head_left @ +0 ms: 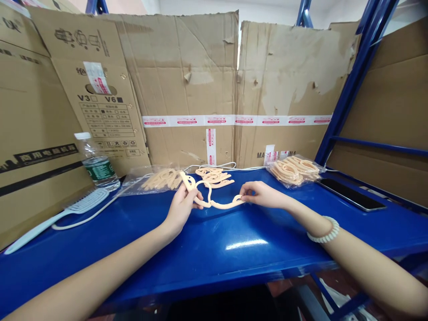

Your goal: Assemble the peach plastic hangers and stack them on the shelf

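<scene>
With our left hand (180,208) and right hand (262,195) each pinching one side of the hanger (224,206) above the table (200,254), we could crack its joint (210,203) by bending too hard.

The scene is brightly lit — white glare (247,244) is caught on the blue tabletop (200,249) — picture edges are stretched

Brown cardboard (183,96) stands around three sides of the glossy blue desk (140,263) in front of me, red-and-white tape (217,120) banding its back panels. A blue post (350,96) slants up at right, a pale wall (264,10) shows above, and light glares off the desk.
</scene>
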Demonstrator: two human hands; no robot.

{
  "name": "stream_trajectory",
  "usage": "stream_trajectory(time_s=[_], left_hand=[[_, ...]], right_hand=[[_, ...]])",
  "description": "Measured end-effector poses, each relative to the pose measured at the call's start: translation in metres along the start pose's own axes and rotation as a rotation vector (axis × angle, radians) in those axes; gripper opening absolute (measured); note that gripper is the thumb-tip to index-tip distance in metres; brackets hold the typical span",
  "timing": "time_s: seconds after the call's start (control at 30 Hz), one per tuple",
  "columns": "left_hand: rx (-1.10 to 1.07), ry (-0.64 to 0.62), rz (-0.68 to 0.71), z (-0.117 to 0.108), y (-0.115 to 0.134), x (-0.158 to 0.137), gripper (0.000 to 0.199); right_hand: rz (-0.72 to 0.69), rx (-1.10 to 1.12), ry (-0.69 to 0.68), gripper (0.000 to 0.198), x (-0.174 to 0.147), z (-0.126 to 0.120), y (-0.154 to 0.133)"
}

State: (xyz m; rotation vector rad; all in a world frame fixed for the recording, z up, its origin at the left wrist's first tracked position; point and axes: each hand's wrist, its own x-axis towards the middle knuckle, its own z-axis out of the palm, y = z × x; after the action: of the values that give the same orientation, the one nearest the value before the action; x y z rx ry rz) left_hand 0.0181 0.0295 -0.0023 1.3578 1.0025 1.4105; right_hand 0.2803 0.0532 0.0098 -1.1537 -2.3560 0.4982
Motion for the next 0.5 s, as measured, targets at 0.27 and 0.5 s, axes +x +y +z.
stream_trajectory(time_s=[0.27,0.5], left_hand=[[0.093,-0.12,-0.003,0.002,0.001,-0.003,0.025],[0.318,-0.346,0.123,-0.001,-0.001,-0.01,0.024]], right_hand=[[0.297,0.88,0.213,0.029,0.006,0.012,0.003],[0.196,1.122,0.21,0.044,0.005,0.02,-0.008]])
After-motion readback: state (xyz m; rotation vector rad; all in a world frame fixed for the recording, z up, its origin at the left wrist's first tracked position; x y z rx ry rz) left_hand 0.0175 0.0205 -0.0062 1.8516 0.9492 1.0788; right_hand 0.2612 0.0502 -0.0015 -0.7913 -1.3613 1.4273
